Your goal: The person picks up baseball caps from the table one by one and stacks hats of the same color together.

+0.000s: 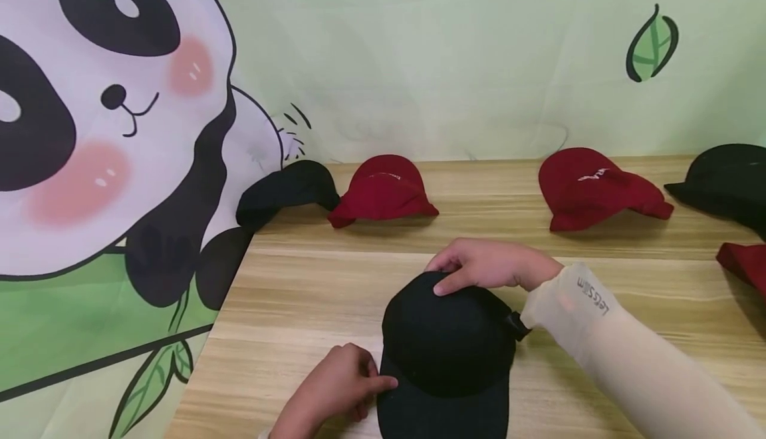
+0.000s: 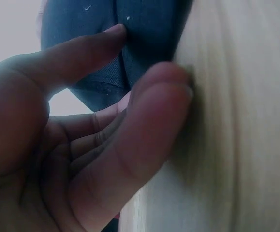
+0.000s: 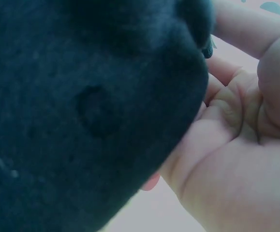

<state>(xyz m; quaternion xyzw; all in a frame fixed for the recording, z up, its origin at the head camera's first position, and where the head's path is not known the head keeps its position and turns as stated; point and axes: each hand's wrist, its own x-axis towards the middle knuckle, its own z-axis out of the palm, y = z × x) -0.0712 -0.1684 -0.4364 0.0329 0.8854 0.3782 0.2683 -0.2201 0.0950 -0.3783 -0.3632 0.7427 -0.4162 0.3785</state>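
Black baseball cap [image 1: 445, 339]: at the near middle of the wooden table [image 1: 299, 306], crown toward the back, brim [image 1: 445, 419] toward the person and cut off by the lower edge of the head view.
Right hand [image 1: 493, 265]: at the far part of the crown, thumb laid over the cloth and fingers behind it, pinching the fabric between them; in the right wrist view a stitched eyelet [image 3: 98, 111] shows in the cloth just beside the hand.
Left hand [image 1: 341, 382]: low beside the cap, thumb tip touching the left edge near the brim, the other fingers bent; whether they pinch the fabric from below I cannot tell.
Strap end [image 1: 518, 326]: dark, sticking out at the right of the crown, next to the cream sleeve [image 1: 622, 339] with dark lettering on its cuff.
Back left of the table: dark cap [image 1: 293, 189] and plain-sided red cap [image 1: 385, 189], side by side, their edges meeting.
Back right: red cap with white lettering [image 1: 598, 193], then another black cap [image 1: 727, 179]; nearer, a third red cap [image 1: 745, 266], cut by the right edge.
Backdrop [image 1: 419, 60]: pale green cloth with a cartoon panda [image 1: 161, 159] and a leaf [image 1: 652, 46].
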